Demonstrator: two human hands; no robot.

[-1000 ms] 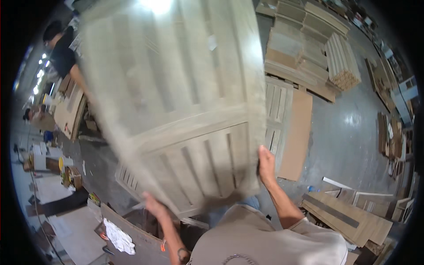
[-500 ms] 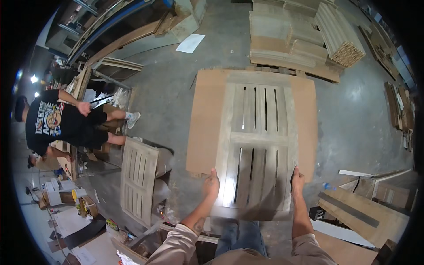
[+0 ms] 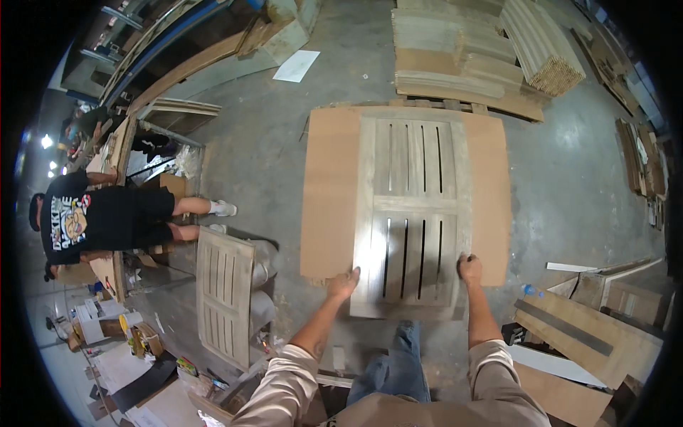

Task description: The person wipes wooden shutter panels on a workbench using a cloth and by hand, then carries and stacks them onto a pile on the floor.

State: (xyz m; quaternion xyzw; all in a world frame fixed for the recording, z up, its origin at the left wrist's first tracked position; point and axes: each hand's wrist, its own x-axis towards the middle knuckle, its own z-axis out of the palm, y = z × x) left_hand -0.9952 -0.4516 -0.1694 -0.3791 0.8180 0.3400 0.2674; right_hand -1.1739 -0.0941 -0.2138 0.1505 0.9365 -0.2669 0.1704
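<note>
A greyish-brown wooden shutter-like panel [image 3: 405,206] with two rows of long slots extends out in front of me, its far part over a brown cardboard sheet [image 3: 329,192]. My left hand [image 3: 343,285] grips its left edge, toward the near end. On the opposite edge, my right hand [image 3: 469,270] is closed round the frame, thumb on top. The near end overhangs the cardboard, above my jeans. Whether the far end rests on the sheet or hovers just over it, I cannot tell.
A similar slotted panel [image 3: 225,295] leans at the left. Beyond the cardboard, stacked wooden parts [image 3: 455,60] sit on a pallet. A person in black [image 3: 135,213] stands at a workbench on the left. Boards [image 3: 569,338] lie at the lower right.
The panel has moved away from me, farther over the cardboard, with both hands still on its edges. One of my legs has come forward. The person at the left has shifted toward the bench.
</note>
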